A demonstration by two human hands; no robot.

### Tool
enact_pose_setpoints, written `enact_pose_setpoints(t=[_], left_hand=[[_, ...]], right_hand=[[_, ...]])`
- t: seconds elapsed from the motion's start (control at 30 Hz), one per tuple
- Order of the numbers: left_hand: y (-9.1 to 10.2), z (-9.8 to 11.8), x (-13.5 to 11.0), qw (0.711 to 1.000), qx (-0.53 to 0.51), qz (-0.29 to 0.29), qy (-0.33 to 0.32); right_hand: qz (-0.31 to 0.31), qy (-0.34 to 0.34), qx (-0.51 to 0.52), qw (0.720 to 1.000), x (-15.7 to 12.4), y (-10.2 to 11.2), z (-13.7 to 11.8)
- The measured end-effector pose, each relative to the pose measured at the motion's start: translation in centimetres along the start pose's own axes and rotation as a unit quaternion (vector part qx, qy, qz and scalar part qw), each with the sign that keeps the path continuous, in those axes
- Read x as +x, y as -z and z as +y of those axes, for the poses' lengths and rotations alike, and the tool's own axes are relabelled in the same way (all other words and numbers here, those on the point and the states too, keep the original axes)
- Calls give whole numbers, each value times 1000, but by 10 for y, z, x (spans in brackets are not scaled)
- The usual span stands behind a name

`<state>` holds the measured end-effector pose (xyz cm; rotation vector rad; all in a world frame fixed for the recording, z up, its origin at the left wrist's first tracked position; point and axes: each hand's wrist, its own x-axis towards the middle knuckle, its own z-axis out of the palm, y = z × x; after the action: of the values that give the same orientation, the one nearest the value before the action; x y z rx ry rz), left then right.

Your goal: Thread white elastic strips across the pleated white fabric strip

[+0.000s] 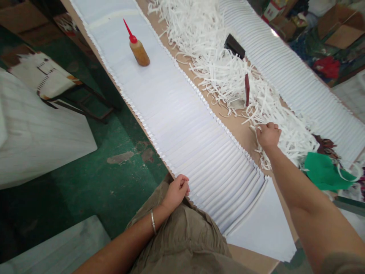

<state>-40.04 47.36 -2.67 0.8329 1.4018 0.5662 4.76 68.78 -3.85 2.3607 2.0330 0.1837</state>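
Observation:
A long row of overlapping white sheets (182,114), fanned out like steps, runs along the table in front of me. My left hand (177,189) rests at the near edge of this row, fingers curled together; whether anything is between them is hidden. Beyond the sheets lies a loose heap of narrow white strips (228,72). My right hand (268,135) reaches to the near side of that heap, its fingers closed at the strips, with a white strip end showing by the thumb. A squeeze bottle (139,52) with a red nozzle and amber liquid stands on the sheets.
A dark block (234,46) and a dark red flat piece (247,90) lie among the strips. A second row of fanned sheets (288,64) extends behind them. Green cloth (326,171) is at the right. A stool (82,99) stands left on the green floor (128,167).

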Motion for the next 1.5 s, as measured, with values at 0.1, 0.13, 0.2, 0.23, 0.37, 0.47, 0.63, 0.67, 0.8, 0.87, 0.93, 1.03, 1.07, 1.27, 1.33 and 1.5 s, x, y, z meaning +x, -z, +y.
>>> enact_pose_setpoints(t=[0.1,0.13,0.2,0.23,0.37,0.47,0.63,0.67,0.8,0.87,0.93,1.03,1.07,1.27,1.33,1.5], left_hand=[[0,-2,-1,1000,4,4,-14],[1,-3,-2,1000,4,8,-16],[4,-5,-3,1000,3,14,-17],[5,-6,-3,1000,2,15,-15],[3,1,1,998,55,5,-43],[-14,20,5,977,145,-19,-153],[-53,50,8,921,209,-124,-305],[-57,51,8,920,217,-136,-298],[-44,38,6,944,209,-149,-205],[-24,27,5,961,179,-141,-155],[-1,16,2,975,147,-128,-106],[29,-1,-2,987,111,-104,-58],[36,-6,-4,989,103,-94,-46],[43,-27,-1,997,63,30,-8],[40,-28,4,997,54,58,-10],[33,-25,20,994,60,88,-12]], right_hand=[[-33,-19,-31,999,16,-5,-13],[-48,-24,-39,998,20,-6,-17],[-67,-24,-45,996,19,-3,-23],[-70,-15,-44,996,14,1,-26],[-76,121,-27,989,-40,35,-46],[-179,269,34,946,-108,65,-76],[-347,320,233,850,-196,92,-128],[-355,306,263,843,-203,94,-134],[-376,237,339,829,-205,95,-139],[-398,211,362,817,-197,91,-130],[-413,183,369,812,-188,84,-116],[-418,142,368,819,-173,73,-93],[-417,128,367,822,-168,69,-86],[-360,54,369,855,-130,45,-71],[-341,39,359,868,-114,39,-73],[-314,25,354,881,-72,26,-76]])
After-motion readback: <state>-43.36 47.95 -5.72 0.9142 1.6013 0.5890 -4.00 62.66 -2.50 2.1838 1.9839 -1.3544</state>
